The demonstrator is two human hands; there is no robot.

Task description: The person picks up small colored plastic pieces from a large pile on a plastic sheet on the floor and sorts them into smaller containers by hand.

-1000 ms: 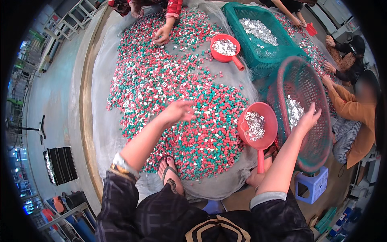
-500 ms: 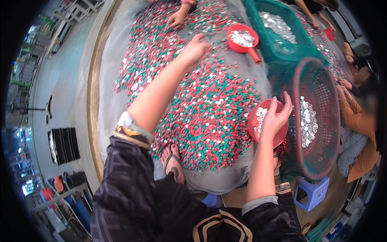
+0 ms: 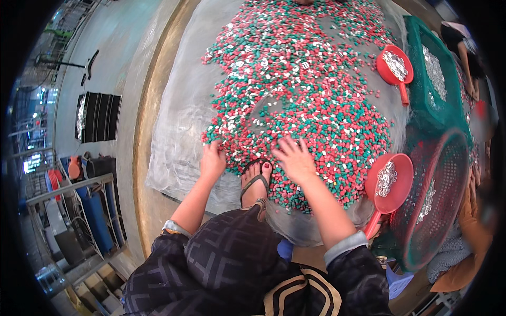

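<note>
A wide spread of small red and green pebble-like pieces [image 3: 337, 126] lies before me, with flat silvery-white pieces mixed in. At its near left edge my left hand [image 3: 212, 162] points forward with fingers extended, nothing visible in it. My right hand [image 3: 297, 160] hovers over or touches the near part of the spread, fingers apart and slightly blurred. Between the hands stands my sandalled foot [image 3: 255, 179]. To the right, a red long-handled dipper [image 3: 401, 189] holds some silvery pieces; neither hand touches it.
A second red dipper [image 3: 387, 79] with silvery pieces stands farther off at the right. Beside it are a green basket [image 3: 415, 52] and a large red-rimmed mesh basket [image 3: 448, 152], both with silvery pieces. A concrete ledge [image 3: 139, 158] runs along the left. Other people sit at the right.
My left hand has drawn back from far over the spread to its near left edge. My right hand has left the near dipper and moved left over the pieces. The view has shifted.
</note>
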